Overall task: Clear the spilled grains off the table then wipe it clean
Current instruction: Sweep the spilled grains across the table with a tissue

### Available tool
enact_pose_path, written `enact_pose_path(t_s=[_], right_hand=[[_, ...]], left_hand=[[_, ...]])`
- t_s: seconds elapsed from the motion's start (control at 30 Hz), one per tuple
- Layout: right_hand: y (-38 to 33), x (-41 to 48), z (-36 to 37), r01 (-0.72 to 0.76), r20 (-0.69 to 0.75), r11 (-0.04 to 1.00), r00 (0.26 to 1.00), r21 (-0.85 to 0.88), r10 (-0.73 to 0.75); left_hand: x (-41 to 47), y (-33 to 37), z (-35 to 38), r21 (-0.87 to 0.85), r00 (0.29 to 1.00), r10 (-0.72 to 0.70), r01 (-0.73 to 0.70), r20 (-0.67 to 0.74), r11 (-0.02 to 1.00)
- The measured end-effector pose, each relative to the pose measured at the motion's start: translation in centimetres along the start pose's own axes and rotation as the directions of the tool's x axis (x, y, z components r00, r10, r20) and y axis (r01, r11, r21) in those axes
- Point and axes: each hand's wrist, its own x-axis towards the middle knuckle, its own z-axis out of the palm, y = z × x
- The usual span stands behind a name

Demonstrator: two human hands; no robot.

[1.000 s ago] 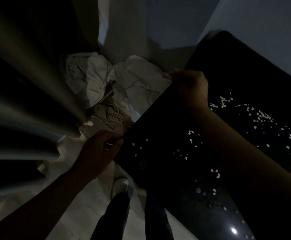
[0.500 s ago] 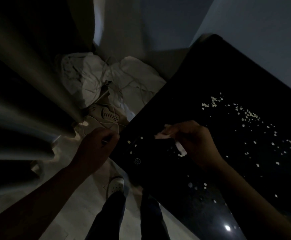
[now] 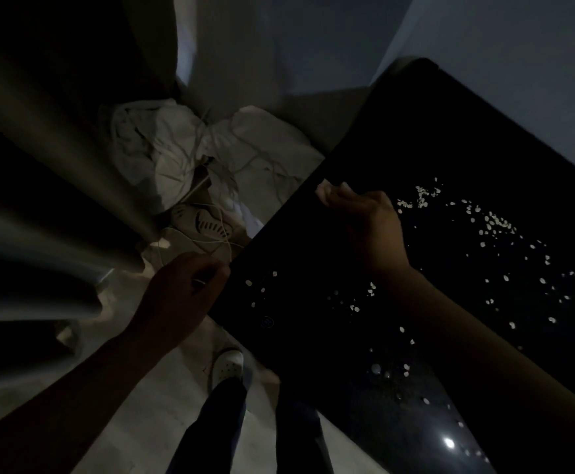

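A glossy black table (image 3: 433, 138) fills the right half of the view. Pale spilled grains (image 3: 491, 224) lie scattered over it, with a smaller scatter (image 3: 262, 285) near its left corner. My right hand (image 3: 364, 217) lies on the table at its far-left edge, fingers stretched toward the rim. A pale scrap shows at its fingertips, dim and hard to make out. My left hand (image 3: 183, 295) is cupped against the table's near-left edge, fingers curled, and I see nothing in it.
White cloth and bags with cords (image 3: 183, 159) are heaped on the floor beyond the table corner, with a pale shoe (image 3: 204, 227) beside them. Dark curtain folds (image 3: 39, 206) hang on the left. My legs and a white shoe (image 3: 228, 367) stand below the table edge.
My right hand swept from the far edge toward my left hand half a second ago. It has now gone back to the far-left edge. My left hand stays at the table's edge.
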Motion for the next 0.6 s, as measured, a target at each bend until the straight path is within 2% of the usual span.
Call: enact_pose_path(t_s=[0.07,0.13,0.2,0.23,0.33,0.4,0.5,0.6], right_hand=[[-0.6,-2.1,-0.9,-0.029,0.039,0.997,0.999,0.065,0.026],[-1.4,-3.4,-1.9,-0.18,0.129,0.969,0.979,0.171,0.159],[-1.8,-4.2,-3.1,-0.261,0.216,0.933,0.954,0.247,0.209],[-2.0,-4.3,-3.8,-0.252,0.211,0.931,0.957,0.265,0.199],[-2.5,-3.3,-5.4,-0.135,0.053,0.945,0.991,0.296,0.125],[-2.9,-1.5,-5.0,-0.112,-0.018,0.95,0.992,0.29,0.122],[-2.2,1.8,-2.8,-0.095,-0.076,0.97,0.99,0.224,0.115],[-0.3,3.0,-0.5,-0.069,-0.063,0.987,0.995,0.142,0.079]], left_hand=[[0.2,0.1,-0.1,0.002,1.0,0.003,-0.003,0.007,1.0],[0.2,0.3,-0.3,0.001,0.999,-0.008,0.008,0.033,1.0],[0.3,0.4,-0.4,0.014,0.998,-0.025,0.024,0.055,1.0],[0.3,0.4,-0.4,0.023,0.998,-0.027,0.026,0.059,0.999],[0.4,0.4,-0.3,0.03,0.998,-0.03,0.028,0.061,0.999],[0.5,0.3,-0.3,0.042,0.997,-0.036,0.034,0.063,0.999],[0.5,0.4,-0.3,0.051,0.998,-0.036,0.033,0.047,0.998],[0.2,0.6,-0.1,0.023,0.999,-0.031,0.03,0.021,0.999]])
